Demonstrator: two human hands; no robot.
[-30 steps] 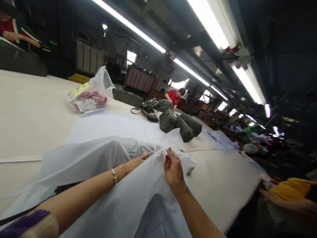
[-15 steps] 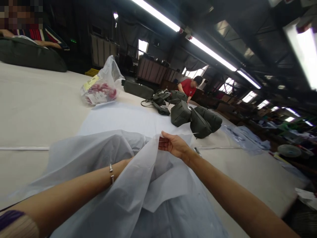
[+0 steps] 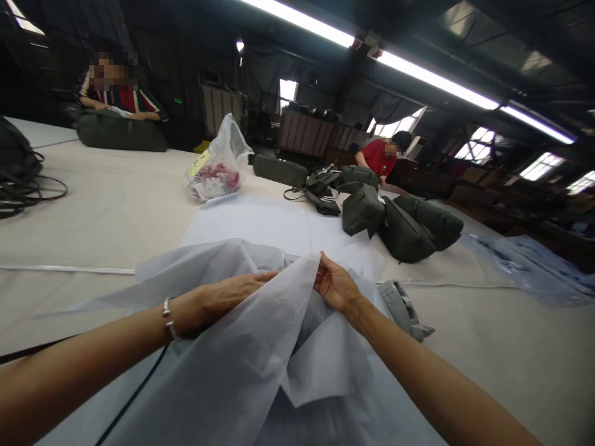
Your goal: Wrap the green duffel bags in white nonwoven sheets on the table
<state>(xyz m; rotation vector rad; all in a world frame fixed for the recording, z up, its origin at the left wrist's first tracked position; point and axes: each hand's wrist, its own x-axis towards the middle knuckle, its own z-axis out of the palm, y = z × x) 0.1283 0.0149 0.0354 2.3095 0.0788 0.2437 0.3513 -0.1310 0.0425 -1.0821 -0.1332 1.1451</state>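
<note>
Thin white sheets [image 3: 251,353] lie crumpled and overlapping across the lower middle of the view. My right hand [image 3: 335,285] pinches a raised edge of the top sheet between thumb and fingers. My left hand [image 3: 232,294], with a silver bracelet at the wrist, reaches among the sheets; a fold partly covers it, its fingers look stretched out and the fingertips are near the fold. A smoother white sheet [image 3: 279,220] lies flat beyond both hands. Something grey with dark marks [image 3: 402,310] rests on the table just right of my right forearm.
A clear plastic bag with red contents [image 3: 216,176] stands on the pale table [image 3: 111,210]. Dark bags [image 3: 365,209] cluster at the back right, near a person in red [image 3: 379,158]. Another person [image 3: 121,99] is at the back left. Plastic-wrapped pieces [image 3: 534,263] lie right.
The view has swung left. My left hand has come out from under the sheet and now shows. The grey thing by my right forearm has come into view. My right hand still holds the sheet edge.
</note>
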